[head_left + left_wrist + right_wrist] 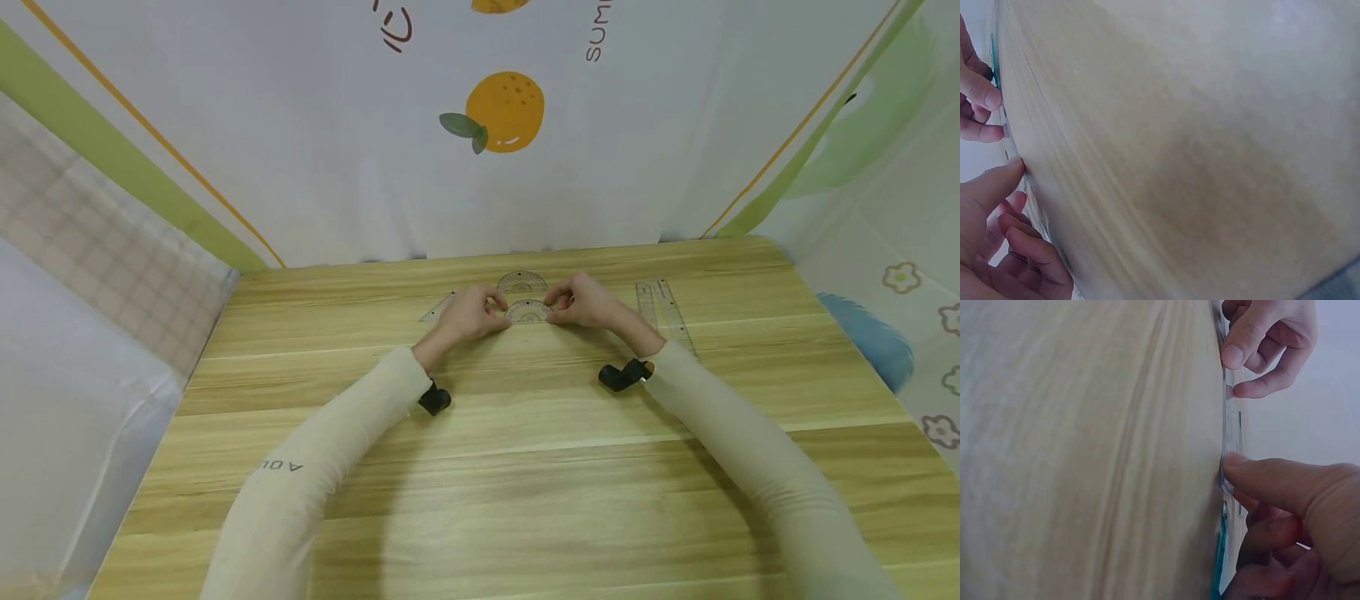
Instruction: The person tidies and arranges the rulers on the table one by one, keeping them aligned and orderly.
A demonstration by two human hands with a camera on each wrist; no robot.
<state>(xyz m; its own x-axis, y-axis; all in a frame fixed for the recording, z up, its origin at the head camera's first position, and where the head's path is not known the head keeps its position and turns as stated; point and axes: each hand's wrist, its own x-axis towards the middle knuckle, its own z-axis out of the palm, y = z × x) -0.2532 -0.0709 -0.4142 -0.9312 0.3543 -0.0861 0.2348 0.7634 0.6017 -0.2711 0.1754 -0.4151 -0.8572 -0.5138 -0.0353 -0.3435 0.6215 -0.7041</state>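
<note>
- Left hand (pixel 471 313) at 9 o'clock, right hand (pixel 588 302) at 3, partly curled, pinch 1 protractor (pixel 528 312) between them.
- Only wrist views show a teal edge (pixel 1220 550).

Head view. Toward 1 o'clock, backdrop cloth (pixel 337 150): capitals "SUM" (pixel 597 33), running upward, cut by frame edge. At 11, dark strokes (pixel 395 30), unreadable. At 8, left sleeve (pixel 322 458): short print, only an "A" sure. Protractors (pixel 528 313) at centre, rulers (pixel 672 310) at 3: markings too small to read.
</note>
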